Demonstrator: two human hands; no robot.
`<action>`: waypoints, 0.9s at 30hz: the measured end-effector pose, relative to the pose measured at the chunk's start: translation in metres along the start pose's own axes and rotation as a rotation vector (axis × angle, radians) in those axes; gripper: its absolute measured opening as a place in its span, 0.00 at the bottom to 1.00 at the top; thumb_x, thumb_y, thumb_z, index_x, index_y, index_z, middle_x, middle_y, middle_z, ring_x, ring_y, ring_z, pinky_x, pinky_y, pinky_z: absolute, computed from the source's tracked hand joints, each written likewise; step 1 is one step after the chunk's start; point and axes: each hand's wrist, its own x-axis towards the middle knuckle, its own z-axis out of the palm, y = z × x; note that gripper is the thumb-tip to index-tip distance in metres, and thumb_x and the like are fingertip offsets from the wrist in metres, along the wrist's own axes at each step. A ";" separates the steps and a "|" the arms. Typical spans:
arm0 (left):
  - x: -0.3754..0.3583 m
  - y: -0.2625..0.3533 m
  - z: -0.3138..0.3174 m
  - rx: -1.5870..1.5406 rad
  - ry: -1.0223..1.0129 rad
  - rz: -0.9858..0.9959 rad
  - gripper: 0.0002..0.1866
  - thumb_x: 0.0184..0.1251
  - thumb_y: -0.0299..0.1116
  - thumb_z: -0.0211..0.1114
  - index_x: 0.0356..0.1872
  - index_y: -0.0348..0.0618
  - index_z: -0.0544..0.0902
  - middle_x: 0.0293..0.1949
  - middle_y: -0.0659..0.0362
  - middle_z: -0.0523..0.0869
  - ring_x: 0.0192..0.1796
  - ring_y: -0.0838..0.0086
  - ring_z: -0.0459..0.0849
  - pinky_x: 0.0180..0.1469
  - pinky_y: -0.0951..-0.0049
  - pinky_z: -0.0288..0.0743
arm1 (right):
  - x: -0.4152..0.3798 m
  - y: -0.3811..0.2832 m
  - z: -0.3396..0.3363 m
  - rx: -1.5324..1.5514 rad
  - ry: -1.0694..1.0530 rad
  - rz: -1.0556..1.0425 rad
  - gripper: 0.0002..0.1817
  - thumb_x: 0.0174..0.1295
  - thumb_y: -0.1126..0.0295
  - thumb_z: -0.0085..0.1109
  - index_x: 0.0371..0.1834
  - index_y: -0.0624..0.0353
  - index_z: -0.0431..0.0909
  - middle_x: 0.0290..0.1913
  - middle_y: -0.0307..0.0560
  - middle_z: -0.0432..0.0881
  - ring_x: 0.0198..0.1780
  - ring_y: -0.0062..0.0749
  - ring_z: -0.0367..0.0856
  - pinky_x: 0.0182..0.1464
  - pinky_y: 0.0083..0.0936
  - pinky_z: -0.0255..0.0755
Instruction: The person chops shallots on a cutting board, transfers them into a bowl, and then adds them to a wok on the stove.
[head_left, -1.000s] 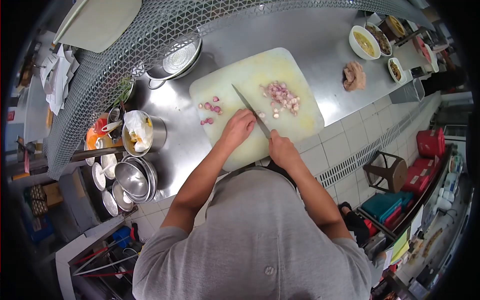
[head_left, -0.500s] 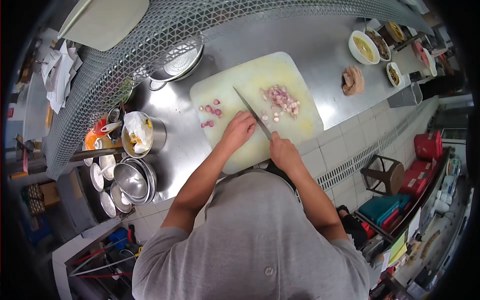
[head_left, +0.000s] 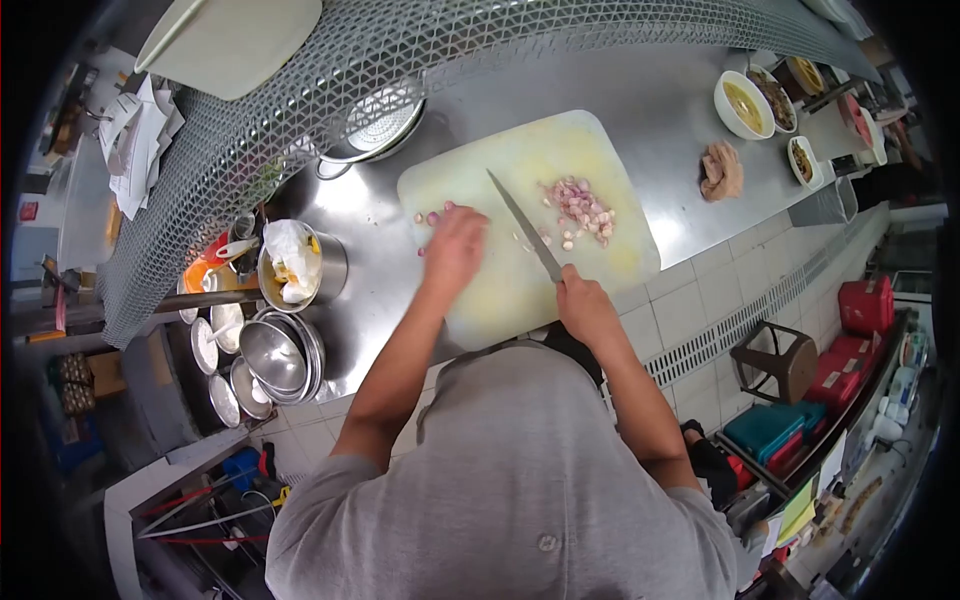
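Note:
My right hand (head_left: 586, 303) is closed round the handle of a long knife (head_left: 527, 222), whose blade lies across the cutting board (head_left: 500, 290) and points away from me. Over the left part of the board is my left hand (head_left: 458, 243), blurred by motion, next to a few small whole shallots (head_left: 433, 218) that it partly covers. Its fingers are smeared, so I cannot tell whether it holds anything. A pile of chopped shallots (head_left: 580, 208) lies right of the blade, with a few pale pieces near it.
A metal pot (head_left: 333, 271) and stacked steel bowls (head_left: 273, 357) stand at the left. Behind is a strainer (head_left: 380, 125) under a mesh shelf (head_left: 450, 62). A crumpled brown cloth (head_left: 721, 171) and a bowl of yellow liquid (head_left: 744, 105) are at the right.
My left hand has moved left, away from the blade, to the whole shallots. My right hand still holds the knife. The whole view has shifted slightly.

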 end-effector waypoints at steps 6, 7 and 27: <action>0.008 -0.053 -0.056 0.137 -0.328 -0.200 0.09 0.56 0.19 0.64 0.36 0.45 0.86 0.42 0.59 0.84 0.44 0.57 0.80 0.51 0.57 0.76 | -0.011 0.033 0.013 0.161 -0.076 -0.140 0.11 0.71 0.67 0.50 0.46 0.64 0.68 0.35 0.74 0.81 0.41 0.73 0.79 0.45 0.60 0.71; 0.009 -0.053 -0.055 0.168 -0.344 -0.185 0.10 0.56 0.19 0.64 0.36 0.45 0.87 0.42 0.59 0.84 0.44 0.57 0.80 0.50 0.58 0.76 | -0.011 0.038 0.016 0.185 -0.100 -0.156 0.11 0.70 0.67 0.50 0.46 0.64 0.68 0.35 0.74 0.81 0.42 0.72 0.79 0.45 0.60 0.71; -0.017 0.034 0.049 -0.232 -0.178 -0.035 0.08 0.56 0.19 0.69 0.37 0.36 0.82 0.42 0.54 0.83 0.41 0.60 0.85 0.45 0.65 0.80 | 0.001 0.033 0.014 0.155 0.110 -0.074 0.10 0.70 0.68 0.50 0.45 0.64 0.69 0.33 0.73 0.82 0.39 0.72 0.81 0.44 0.61 0.73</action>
